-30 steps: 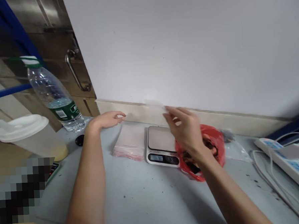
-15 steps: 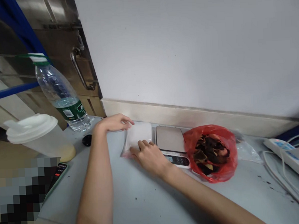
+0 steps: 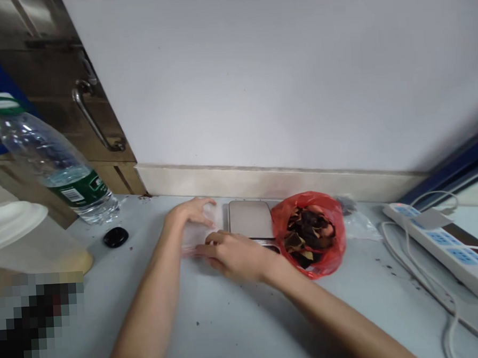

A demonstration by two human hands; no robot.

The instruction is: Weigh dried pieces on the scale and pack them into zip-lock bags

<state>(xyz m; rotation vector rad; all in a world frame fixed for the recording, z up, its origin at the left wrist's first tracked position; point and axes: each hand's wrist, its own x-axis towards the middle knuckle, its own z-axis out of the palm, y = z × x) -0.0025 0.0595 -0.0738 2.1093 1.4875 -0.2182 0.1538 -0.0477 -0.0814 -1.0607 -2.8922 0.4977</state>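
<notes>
A flat clear plastic zip bag (image 3: 192, 237) with a pinkish near edge lies on the grey table, partly covered by both hands. My left hand (image 3: 195, 211) rests over its far part, thumb and fingers apart. At the near edge, the fingers of my right hand (image 3: 234, 254) are curled and closed on the bag. Just to the right sits a kitchen scale (image 3: 249, 219) with a bare plate; my right hand hides part of its display. Against the scale stands an open red plastic bag (image 3: 338, 248) holding dark, curled dried pieces (image 3: 311, 229).
A water bottle (image 3: 81, 190), a cup with a white lid (image 3: 38, 243) and a small black object (image 3: 116, 237) stand at the left. On the right lie another clear bag (image 3: 361, 226) and a white power strip (image 3: 446, 248) with cables. A wall (image 3: 258, 92) rises behind.
The view has swung to the right, so things appear shifted left. My right hand has moved to the bag's near edge and its fingers have closed there. My left hand has spread its fingers.
</notes>
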